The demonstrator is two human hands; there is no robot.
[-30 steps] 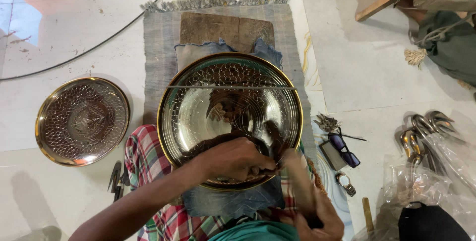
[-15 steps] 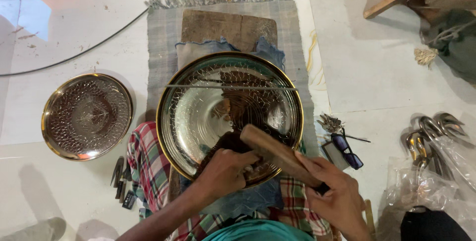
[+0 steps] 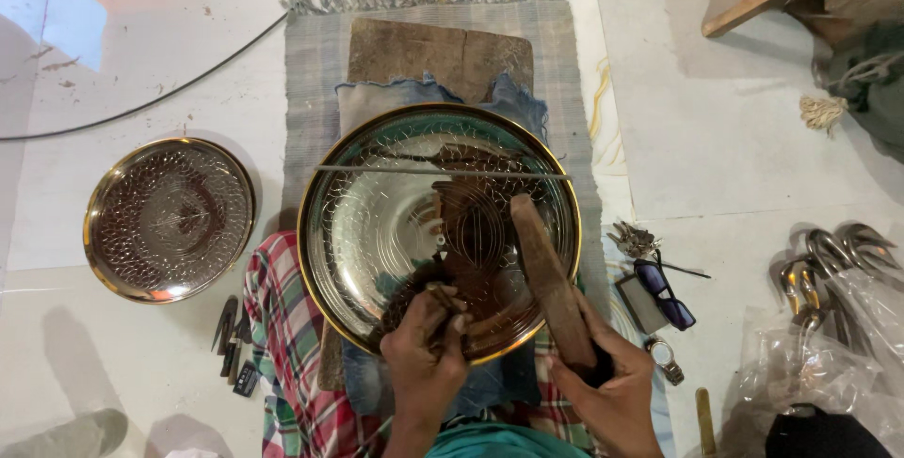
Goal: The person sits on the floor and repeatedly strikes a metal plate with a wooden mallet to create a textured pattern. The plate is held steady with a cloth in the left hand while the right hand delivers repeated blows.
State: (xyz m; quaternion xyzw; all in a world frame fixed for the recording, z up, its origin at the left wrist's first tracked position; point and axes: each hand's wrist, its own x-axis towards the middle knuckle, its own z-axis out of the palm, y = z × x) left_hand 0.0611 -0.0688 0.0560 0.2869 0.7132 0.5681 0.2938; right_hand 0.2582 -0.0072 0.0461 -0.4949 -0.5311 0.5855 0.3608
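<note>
A big round brass tray point(image 3: 377, 232), shiny and finely engraved, lies on the person's lap over a grey mat point(image 3: 311, 72). The left hand point(image 3: 426, 345) pinches a small chisel point(image 3: 443, 298) against its surface; the right hand point(image 3: 607, 387) grips a wooden mallet point(image 3: 546, 274) angled above it.

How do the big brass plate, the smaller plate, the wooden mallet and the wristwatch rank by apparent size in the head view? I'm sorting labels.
1. big brass plate
2. smaller plate
3. wooden mallet
4. wristwatch

The big plate sits raised, nearer the camera, which may exaggerate its lead.
</note>
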